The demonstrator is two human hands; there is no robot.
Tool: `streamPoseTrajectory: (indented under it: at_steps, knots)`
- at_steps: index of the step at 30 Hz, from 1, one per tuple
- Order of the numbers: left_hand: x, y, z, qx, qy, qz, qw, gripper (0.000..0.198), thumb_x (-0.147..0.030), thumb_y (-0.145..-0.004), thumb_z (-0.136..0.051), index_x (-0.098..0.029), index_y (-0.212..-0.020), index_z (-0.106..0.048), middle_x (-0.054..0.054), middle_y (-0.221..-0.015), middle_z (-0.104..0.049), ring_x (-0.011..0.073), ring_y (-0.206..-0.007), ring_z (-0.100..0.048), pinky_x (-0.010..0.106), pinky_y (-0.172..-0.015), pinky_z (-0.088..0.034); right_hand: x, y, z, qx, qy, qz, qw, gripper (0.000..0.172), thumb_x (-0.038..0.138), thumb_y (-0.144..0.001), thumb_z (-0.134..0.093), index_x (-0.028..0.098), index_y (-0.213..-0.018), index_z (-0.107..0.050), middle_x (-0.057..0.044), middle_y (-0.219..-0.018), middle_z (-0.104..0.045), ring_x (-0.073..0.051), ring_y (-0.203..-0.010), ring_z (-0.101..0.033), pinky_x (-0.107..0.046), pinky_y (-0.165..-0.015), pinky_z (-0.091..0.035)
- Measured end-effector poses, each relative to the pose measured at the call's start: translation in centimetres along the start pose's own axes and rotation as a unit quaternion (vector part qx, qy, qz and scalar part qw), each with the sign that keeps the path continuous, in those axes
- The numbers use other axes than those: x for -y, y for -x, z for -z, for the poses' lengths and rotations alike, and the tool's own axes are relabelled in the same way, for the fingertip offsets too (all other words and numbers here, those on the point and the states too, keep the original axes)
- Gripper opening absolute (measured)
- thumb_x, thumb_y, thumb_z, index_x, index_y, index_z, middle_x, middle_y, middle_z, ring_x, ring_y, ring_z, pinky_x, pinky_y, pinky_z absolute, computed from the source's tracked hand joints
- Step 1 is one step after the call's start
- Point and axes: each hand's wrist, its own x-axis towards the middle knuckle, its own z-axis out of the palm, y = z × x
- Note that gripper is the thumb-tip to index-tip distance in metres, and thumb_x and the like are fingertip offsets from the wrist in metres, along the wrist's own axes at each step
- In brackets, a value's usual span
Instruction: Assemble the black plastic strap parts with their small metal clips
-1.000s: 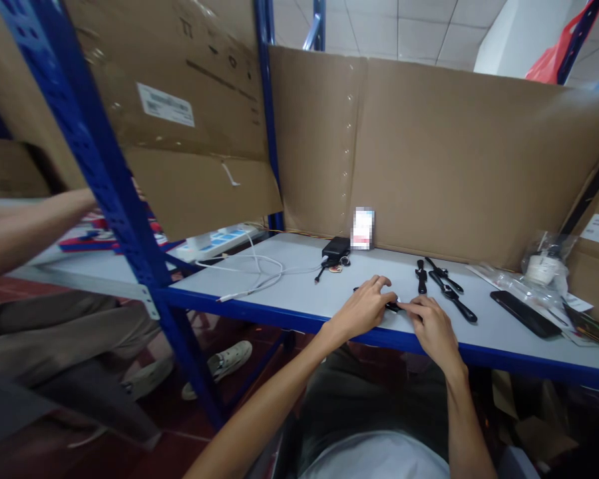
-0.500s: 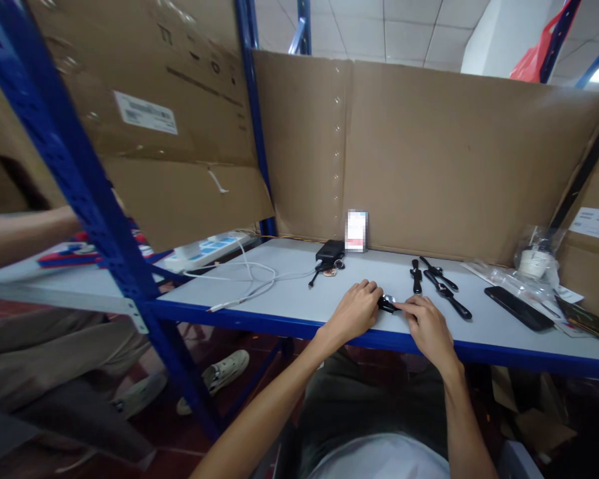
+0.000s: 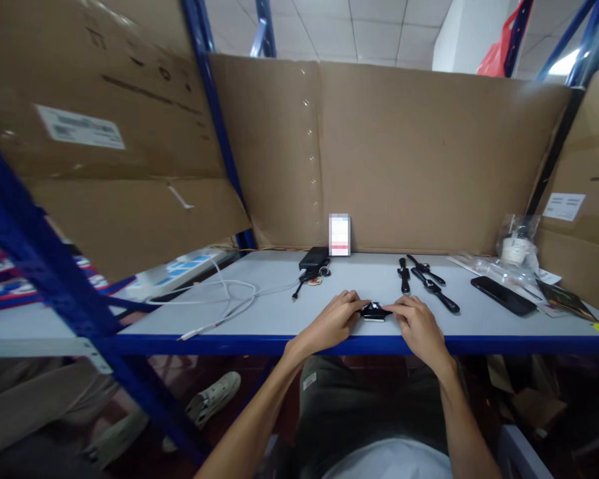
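Observation:
Near the front edge of the grey tabletop, a black spokeshave with a shiny metal middle lies between my two hands. My left hand is closed on its left end, and my fingers hide that handle. My right hand grips the other end, with thumb and forefinger close to the middle. A pale strip shows along the tool's near edge. Beyond my right hand lie several similar black spokeshaves, one standing lengthwise and another slanted.
A black box-shaped adapter with keys and a lit phone are at the back. White cables and a power strip lie left. A dark phone, a wallet-like item and plastic-wrapped things sit right. Cardboard walls the back.
The view has swung right. The spokeshave now lies level between my hands, its pale near edge showing. My left fingers have shifted along it. The neighbouring person's arm has left the view.

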Motion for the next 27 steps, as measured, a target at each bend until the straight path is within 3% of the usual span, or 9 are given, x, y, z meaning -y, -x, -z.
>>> streamPoseTrajectory:
  at_steps: [6,12,16,27]
  knots:
    - [-0.2,0.4,0.0,0.008,0.031,-0.001,0.999,0.039,-0.014,-0.097,-0.042,-0.018,-0.13,-0.062,0.011,-0.106,-0.059,0.0251,-0.103,-0.054,0.04,-0.094,-0.047,0.0,0.2,0.4,0.008,-0.023,-0.011,1.0,0.043,0.004,-0.095,-0.052,0.03,-0.121,-0.074,-0.003,-0.105,-0.07,-0.021,-0.104,-0.057,-0.034,-0.096,-0.043]
    - [-0.2,0.4,-0.5,-0.023,0.013,0.0,1.0,0.037,-0.013,-0.098,-0.041,-0.018,-0.126,-0.065,0.011,-0.106,-0.06,0.0249,-0.102,-0.054,0.04,-0.093,-0.046,0.9,0.2,0.6,0.021,0.027,-0.033,0.999,0.038,0.009,-0.097,-0.051,0.027,-0.122,-0.073,-0.006,-0.108,-0.069,-0.023,-0.106,-0.057,-0.035,-0.092,-0.044]
    - [-0.2,0.4,-0.7,-0.031,0.011,-0.002,0.999,0.037,-0.012,-0.097,-0.043,-0.019,-0.127,-0.065,0.011,-0.106,-0.06,0.0244,-0.101,-0.055,0.039,-0.093,-0.047,0.8,0.3,0.5,0.022,0.043,-0.024,0.999,0.042,0.009,-0.097,-0.05,0.028,-0.128,-0.07,-0.006,-0.11,-0.068,-0.023,-0.105,-0.056,-0.035,-0.091,-0.044]
    - [-0.1,0.4,-0.6,-0.029,0.031,0.002,0.999,0.034,-0.01,-0.097,-0.043,-0.018,-0.123,-0.064,0.01,-0.106,-0.061,0.0241,-0.103,-0.055,0.04,-0.094,-0.047,0.7,0.3,0.5,0.013,0.02,-0.015,1.0,0.044,0.004,-0.095,-0.049,0.03,-0.12,-0.075,-0.004,-0.105,-0.068,-0.022,-0.101,-0.055,-0.034,-0.091,-0.044]
